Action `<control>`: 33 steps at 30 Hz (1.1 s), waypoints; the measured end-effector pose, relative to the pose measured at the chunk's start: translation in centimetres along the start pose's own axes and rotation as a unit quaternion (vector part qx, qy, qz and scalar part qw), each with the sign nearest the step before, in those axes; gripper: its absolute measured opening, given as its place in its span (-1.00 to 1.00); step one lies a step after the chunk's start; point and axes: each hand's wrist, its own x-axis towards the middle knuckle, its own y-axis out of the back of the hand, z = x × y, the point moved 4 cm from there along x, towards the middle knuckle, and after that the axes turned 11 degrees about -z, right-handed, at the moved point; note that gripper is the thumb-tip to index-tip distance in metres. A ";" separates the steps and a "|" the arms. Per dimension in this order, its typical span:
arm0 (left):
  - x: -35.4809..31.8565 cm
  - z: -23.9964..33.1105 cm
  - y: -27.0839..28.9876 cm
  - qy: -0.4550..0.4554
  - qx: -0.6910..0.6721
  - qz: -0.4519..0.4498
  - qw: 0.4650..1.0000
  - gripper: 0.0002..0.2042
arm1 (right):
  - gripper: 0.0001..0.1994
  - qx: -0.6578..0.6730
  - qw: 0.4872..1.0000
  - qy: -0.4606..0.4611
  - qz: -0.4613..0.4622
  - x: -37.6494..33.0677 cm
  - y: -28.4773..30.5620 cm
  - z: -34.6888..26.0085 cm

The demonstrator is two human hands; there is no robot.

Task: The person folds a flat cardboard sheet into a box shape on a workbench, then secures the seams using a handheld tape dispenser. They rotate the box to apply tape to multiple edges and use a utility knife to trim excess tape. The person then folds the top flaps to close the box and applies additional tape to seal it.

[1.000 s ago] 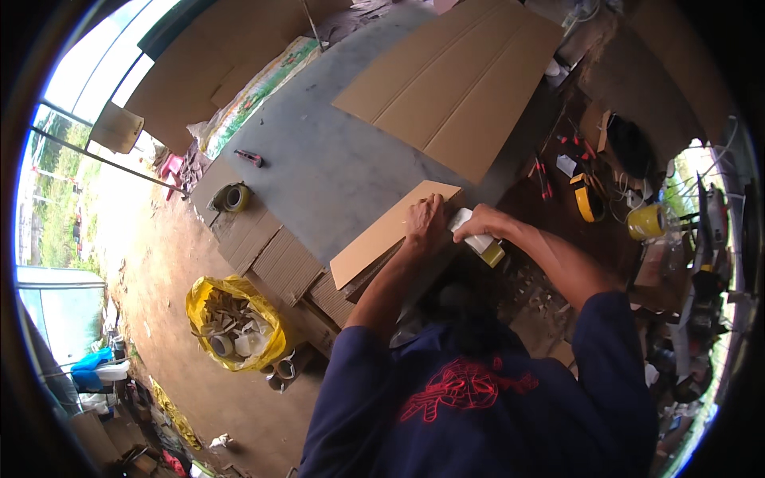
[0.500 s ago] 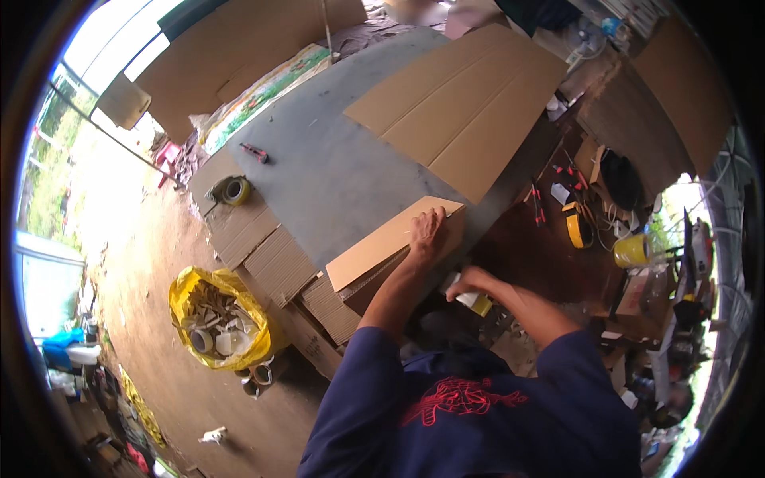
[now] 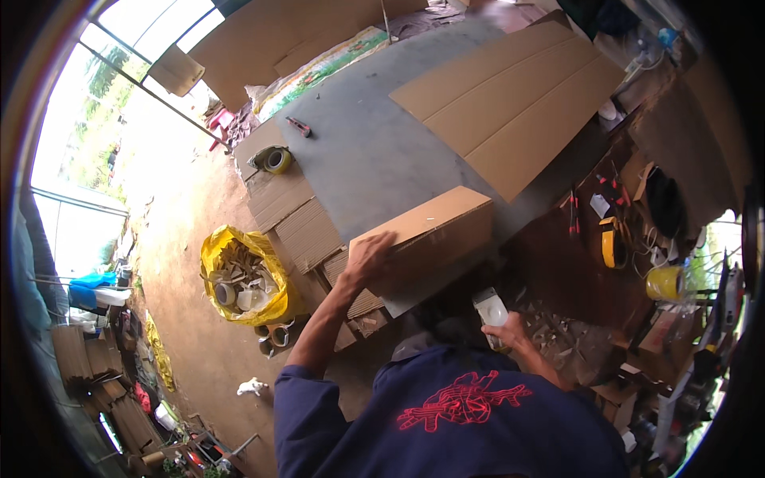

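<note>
Two jobs at once: seemingly steadying the cardboard box [image 3: 442, 239] on the desk [image 3: 355, 139] with the left hand [image 3: 370, 258], no telling if clamping; gripping the white tool [image 3: 492, 308] in the right hand [image 3: 507, 329]. Likely needing a still box next.

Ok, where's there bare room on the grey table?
The widest bare patch of the grey tabletop lies between the cutter, the flat cardboard sheet and the cardboard box at the left hand. It is crowded along the left edge, with tape roll and corrugated pieces, and off to the right around the red-handled tool.
</note>
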 end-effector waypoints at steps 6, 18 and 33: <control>-5.1 -0.2 -2.8 0.154 0.006 0.217 0.964 -0.49 | -0.41 -0.029 0.997 0.054 0.045 -1.7 2.6 -1.8; 0.7 5.1 -4.3 0.161 -0.055 0.264 0.949 -0.66 | -0.42 -0.001 0.978 0.208 -0.011 -1.2 4.5 -7.5; -3.1 11.0 -1.4 0.054 -0.573 0.193 0.795 -0.74 | -0.44 -0.115 0.934 0.336 -0.042 0.2 -0.6 -17.6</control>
